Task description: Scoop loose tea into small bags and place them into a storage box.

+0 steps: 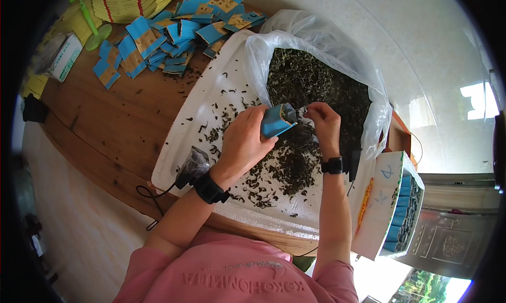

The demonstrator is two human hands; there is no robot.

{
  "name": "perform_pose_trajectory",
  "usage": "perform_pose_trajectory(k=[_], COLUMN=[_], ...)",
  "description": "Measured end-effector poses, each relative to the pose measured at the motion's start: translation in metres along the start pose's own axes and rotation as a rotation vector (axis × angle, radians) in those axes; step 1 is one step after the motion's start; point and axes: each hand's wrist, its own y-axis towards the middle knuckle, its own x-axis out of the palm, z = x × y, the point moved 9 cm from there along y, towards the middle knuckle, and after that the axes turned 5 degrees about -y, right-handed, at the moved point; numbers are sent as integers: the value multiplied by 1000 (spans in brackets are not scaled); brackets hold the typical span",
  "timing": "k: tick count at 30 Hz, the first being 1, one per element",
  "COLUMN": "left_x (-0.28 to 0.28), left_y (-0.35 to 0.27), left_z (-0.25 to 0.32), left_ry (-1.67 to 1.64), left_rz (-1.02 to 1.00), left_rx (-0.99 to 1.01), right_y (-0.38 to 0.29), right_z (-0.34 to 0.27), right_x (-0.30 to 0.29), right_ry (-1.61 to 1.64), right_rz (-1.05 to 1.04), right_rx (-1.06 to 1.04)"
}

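Note:
My left hand (245, 133) grips a small blue paper packet (272, 125), tilted, its opened mouth toward my right hand. Dark leaves, apparently dried tea, and a shiny lining show inside that mouth. My right hand (326, 123) hovers just right of the packet with its fingers curled together; whether they pinch anything is hard to make out. Beneath both hands, loose leaves (294, 168) lie heaped and scattered on a white foam tray (205, 101). Beyond them a clear plastic bag (316, 46) gapes open, full of the same dark leaves (308, 73).
Many flat blue-and-brown packets (138, 42) are piled on the wooden table (118, 113). A white foam box (379, 200) at right holds rows of blue packets (403, 212). At upper left stand a green plastic stand (97, 36), a small carton (66, 57) and a yellow woven bundle (126, 2).

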Motion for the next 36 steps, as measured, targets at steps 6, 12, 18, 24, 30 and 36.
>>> perform_pose_trajectory(k=[6, 12, 18, 24, 30, 36], left_x=[-2, -1, -1, -2, 0, 3], left_y=[-1, -1, -2, -3, -2, -4], left_z=[0, 2, 4, 2, 1, -4], left_ry=[18, 9, -28, -76, -132, -137], left_rz=[6, 10, -21, -24, -41, -81], left_rx=[-9, 12, 10, -21, -44, -89], right_y=[-18, -37, -72, -86, -100, -99], right_z=[-46, -107, -186, -223, -217, -217], right_x=[-25, -36, 11, -5, 21, 12], right_ry=[115, 23, -570, -750, -763, -732], right_rz=[-36, -101, -140, -9, -162, -120], right_rx=[17, -107, -689, -857, -866, -867])
